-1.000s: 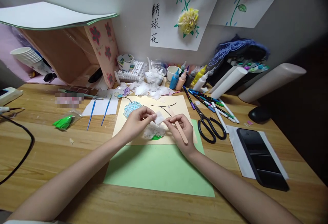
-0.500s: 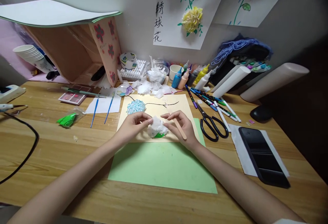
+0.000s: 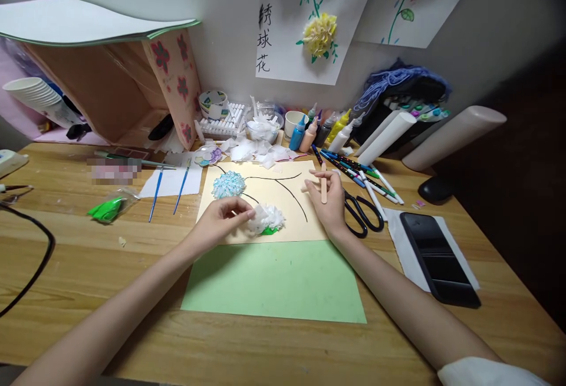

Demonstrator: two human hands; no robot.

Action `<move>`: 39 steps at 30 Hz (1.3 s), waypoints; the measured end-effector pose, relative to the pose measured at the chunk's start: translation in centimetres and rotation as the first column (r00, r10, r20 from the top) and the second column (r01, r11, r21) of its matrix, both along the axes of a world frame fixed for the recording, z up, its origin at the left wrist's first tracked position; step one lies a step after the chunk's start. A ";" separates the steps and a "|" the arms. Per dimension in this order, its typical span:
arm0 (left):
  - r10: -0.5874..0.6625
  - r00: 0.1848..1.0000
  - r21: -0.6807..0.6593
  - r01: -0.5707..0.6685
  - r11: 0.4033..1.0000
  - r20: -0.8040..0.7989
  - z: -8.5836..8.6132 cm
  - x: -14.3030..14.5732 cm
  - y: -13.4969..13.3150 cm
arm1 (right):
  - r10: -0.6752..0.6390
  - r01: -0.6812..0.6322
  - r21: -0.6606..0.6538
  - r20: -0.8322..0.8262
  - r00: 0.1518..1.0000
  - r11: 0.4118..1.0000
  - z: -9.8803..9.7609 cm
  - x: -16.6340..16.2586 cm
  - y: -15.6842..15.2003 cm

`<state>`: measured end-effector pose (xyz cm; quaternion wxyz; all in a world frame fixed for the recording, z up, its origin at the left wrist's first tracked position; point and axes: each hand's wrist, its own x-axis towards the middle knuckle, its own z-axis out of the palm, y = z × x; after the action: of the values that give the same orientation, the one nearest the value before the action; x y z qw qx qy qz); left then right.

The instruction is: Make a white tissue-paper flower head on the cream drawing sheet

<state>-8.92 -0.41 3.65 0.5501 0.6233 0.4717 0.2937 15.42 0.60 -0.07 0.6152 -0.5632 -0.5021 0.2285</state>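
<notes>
My left hand (image 3: 226,216) pinches a thin piece of white tissue paper (image 3: 256,222) between thumb and fingertips. That piece meets the left side of a white tissue-paper flower (image 3: 272,216), which has a green base (image 3: 269,231) showing below. Further right, my right hand (image 3: 328,202) holds a wooden craft stick (image 3: 324,182) upright between its curled fingers, apart from the flower. Under both hands lies a cream sheet (image 3: 292,230) with black curved stem lines. A blue and white paper flower (image 3: 229,184) sits on it, just beyond my left hand.
A green sheet (image 3: 274,280) lies in front. Black-handled scissors (image 3: 365,215), pens (image 3: 369,177) and a phone (image 3: 440,259) are on the right. Torn tissue (image 3: 254,150) and paint bottles (image 3: 309,135) stand behind; brushes (image 3: 155,194) and a green clay packet (image 3: 106,209) are left.
My right hand has drawn away from the white flower to the right, and the craft stick has turned upright. My left hand stays beside the flower. The view has shifted slightly.
</notes>
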 end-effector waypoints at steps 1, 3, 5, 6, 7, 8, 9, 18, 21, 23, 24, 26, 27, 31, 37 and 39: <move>-0.045 0.999 -0.027 0.044 0.999 -0.018 0.2 -0.3 -0.4 | 0.008 -0.008 0.044 -0.007 1.000 0.999 0.2 0.0 -0.2; -0.157 0.986 -0.091 0.151 0.984 -0.058 0.5 -0.6 -1.1 | 0.059 -0.057 0.110 -0.024 0.998 0.992 0.6 -0.5 -1.1; -0.293 0.953 -0.154 0.278 0.948 -0.083 0.8 -0.8 -1.7 | 0.156 -0.153 0.119 -0.015 0.988 0.981 0.9 -1.3 -2.4; -0.351 0.932 -0.173 0.333 0.927 -0.087 0.8 -0.8 -1.9 | 0.235 -0.233 0.124 -0.002 0.972 0.965 0.9 -1.7 -3.0; -0.394 0.915 -0.183 0.374 0.909 -0.089 0.8 -0.9 -2.0 | 0.351 -0.347 0.126 -0.003 0.937 0.929 0.8 -2.1 -3.6; -0.420 0.903 -0.186 0.399 0.898 -0.092 0.7 -0.9 -2.0 | 0.454 -0.450 0.107 -0.010 0.891 0.887 0.7 -2.4 -4.2; -0.428 0.898 -0.181 0.407 0.895 -0.098 0.5 -0.9 -2.0 | 0.530 -0.528 0.076 -0.014 0.848 0.846 0.6 -2.6 -4.6; -0.365 0.926 -0.163 0.347 0.924 -0.094 -0.7 -1.0 -1.6 | 0.740 -0.721 -0.170 0.092 0.667 0.672 0.1 -3.1 -4.4; -0.356 0.926 -0.128 0.341 0.931 -0.122 -0.7 -0.8 -1.7 | 0.741 -0.718 -0.187 0.111 0.662 0.670 0.3 -3.1 -4.3; -0.324 0.932 -0.080 0.315 0.946 -0.163 -0.8 -0.7 -1.7 | 0.738 -0.716 -0.182 0.116 0.665 0.674 0.3 -3.2 -4.3; -0.303 0.935 -0.056 0.298 0.953 -0.183 -0.9 -0.6 -1.7 | 0.736 -0.715 -0.181 0.115 0.667 0.675 0.4 -3.2 -4.3; -0.247 0.941 -0.002 0.254 0.967 -0.232 -1.1 -0.6 -1.8 | 0.733 -0.710 -0.184 0.113 0.671 0.679 0.4 -3.2 -4.3; -0.214 0.942 0.031 0.229 0.973 -0.260 -1.2 -0.5 -1.8 | 0.732 -0.709 -0.188 0.111 0.672 0.680 0.4 -3.2 -4.2; -0.085 0.932 0.174 0.155 0.973 -0.352 -1.6 -0.3 -2.0 | 0.727 -0.706 -0.182 0.100 0.679 0.684 0.4 -3.3 -4.3; -0.014 0.933 0.248 0.111 0.962 -0.361 -1.9 0.4 -2.4 | 0.645 -0.645 0.036 0.030 0.764 0.763 0.3 -3.2 -4.9; -0.004 0.938 0.249 0.096 0.964 -0.346 -2.0 0.5 -2.4 | 0.673 -0.676 0.057 0.073 0.736 0.734 0.2 -3.1 -5.1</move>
<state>-8.38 -2.85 1.68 0.3799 0.7439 0.5010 0.2266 12.31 -4.46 0.11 0.5005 -0.3232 -0.6951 0.4023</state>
